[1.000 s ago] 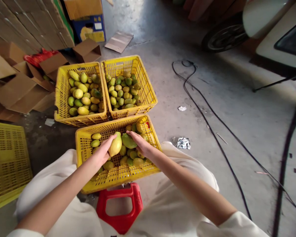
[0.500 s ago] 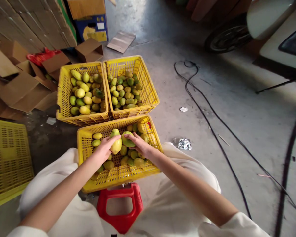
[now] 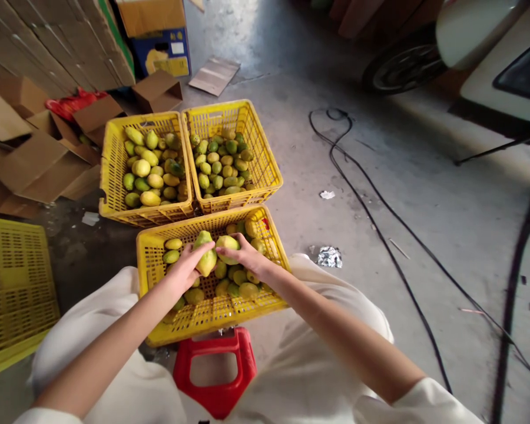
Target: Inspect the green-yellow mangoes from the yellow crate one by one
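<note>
Over the near yellow crate (image 3: 212,324), my left hand (image 3: 186,268) is closed around a yellow-green lemon (image 3: 206,262). A greener part shows just above it; whether that is a second lemon I cannot tell. My right hand (image 3: 249,256) grips another lemon (image 3: 227,247), thumb and fingers on its sides, close beside the left one. Beneath both hands, several green and yellow lemons (image 3: 248,291) lie on the crate's perforated bottom. Part of the crate's contents is hidden by my hands.
Beyond stand two yellow crates, left (image 3: 148,219) and right (image 3: 271,171), holding lemons. A yellow crate (image 3: 15,282) is at far left, cardboard boxes (image 3: 39,168) behind it. A red handle-like frame (image 3: 216,391) is between my legs. Black cables (image 3: 380,221) and crumpled foil (image 3: 330,257) lie right.
The lemon in my right hand has been turned, showing a paler yellow side. My right thumb now lies across its front. My left hand keeps hold of its lemon.
</note>
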Demonstrator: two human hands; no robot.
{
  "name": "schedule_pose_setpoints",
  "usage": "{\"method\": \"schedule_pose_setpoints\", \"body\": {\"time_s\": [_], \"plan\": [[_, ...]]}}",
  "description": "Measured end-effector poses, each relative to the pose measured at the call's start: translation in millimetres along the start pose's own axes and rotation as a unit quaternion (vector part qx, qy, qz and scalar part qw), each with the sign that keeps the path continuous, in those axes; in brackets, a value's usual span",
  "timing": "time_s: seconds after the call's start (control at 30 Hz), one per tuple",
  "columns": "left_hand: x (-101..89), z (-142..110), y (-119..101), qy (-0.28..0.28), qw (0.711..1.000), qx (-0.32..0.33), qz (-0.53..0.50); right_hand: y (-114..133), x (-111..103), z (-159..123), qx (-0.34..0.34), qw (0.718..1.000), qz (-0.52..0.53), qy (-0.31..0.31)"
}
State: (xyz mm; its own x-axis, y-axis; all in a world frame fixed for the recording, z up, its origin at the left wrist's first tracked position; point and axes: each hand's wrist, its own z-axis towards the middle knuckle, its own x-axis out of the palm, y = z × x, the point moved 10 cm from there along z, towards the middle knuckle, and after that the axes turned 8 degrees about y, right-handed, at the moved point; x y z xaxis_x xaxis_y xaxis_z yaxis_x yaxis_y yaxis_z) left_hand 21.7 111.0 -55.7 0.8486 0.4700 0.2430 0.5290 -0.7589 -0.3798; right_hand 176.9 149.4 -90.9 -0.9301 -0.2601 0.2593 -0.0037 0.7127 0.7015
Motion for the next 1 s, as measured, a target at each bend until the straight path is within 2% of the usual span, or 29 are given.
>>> {"method": "schedule_pose_setpoints", "body": {"time_s": [0.1,0.23,0.33,0.43,0.5,0.57,0.63,0.7,0.77,0.83,0.9,0.93,1.0], "plan": [[1.9,-7.8,-19.8,-0.002,0.997,0.053,0.060,5.5,-3.0,-0.1,-0.017,1.000,0.021,-0.005],[3.2,-10.8,-22.6,0.007,0.997,0.045,0.062,16.0,2.4,0.0,-0.021,0.997,0.061,0.036],[-0.4,-6.3,-9.6,0.006,0.999,0.004,0.049,6.0,4.0,2.2,0.024,0.996,0.070,0.047],[-8.8,-2.3,13.8,-0.012,0.997,-0.066,0.032,-17.9,1.3,5.1,0.101,0.991,0.089,0.027],[-17.0,-1.5,28.1,-0.030,0.994,-0.101,0.025,-24.8,0.2,6.2,0.125,0.983,0.134,0.014],[-25.3,-0.5,39.1,-0.040,0.992,-0.115,0.023,-10.1,0.2,7.9,0.080,0.978,0.193,0.021],[-31.2,1.6,47.0,-0.036,0.992,-0.115,0.023,24.9,-4.7,6.4,-0.030,0.971,0.234,0.035],[-33.8,3.6,52.5,-0.028,0.993,-0.114,0.021,58.5,-14.3,-1.4,-0.124,0.965,0.228,0.032],[-34.1,3.5,53.8,-0.030,0.992,-0.121,0.017,76.8,-22.4,-9.1,-0.160,0.963,0.215,0.023],[-32.6,0.5,46.6,-0.044,0.991,-0.130,0.005,80.2,-27.6,-13.2,-0.155,0.965,0.212,0.013],[-29.7,-4.4,26.6,-0.059,0.990,-0.124,-0.026,74.8,-28.5,-13.8,-0.134,0.966,0.219,0.014],[-26.8,-6.1,10.1,-0.054,0.992,-0.104,-0.042,71.2,-27.5,-13.1,-0.124,0.966,0.224,0.021],[-25.0,-9.5,-36.9,-0.044,0.991,0.001,-0.122,65.0,-25.2,-10.2,-0.113,0.964,0.239,0.037]]}}
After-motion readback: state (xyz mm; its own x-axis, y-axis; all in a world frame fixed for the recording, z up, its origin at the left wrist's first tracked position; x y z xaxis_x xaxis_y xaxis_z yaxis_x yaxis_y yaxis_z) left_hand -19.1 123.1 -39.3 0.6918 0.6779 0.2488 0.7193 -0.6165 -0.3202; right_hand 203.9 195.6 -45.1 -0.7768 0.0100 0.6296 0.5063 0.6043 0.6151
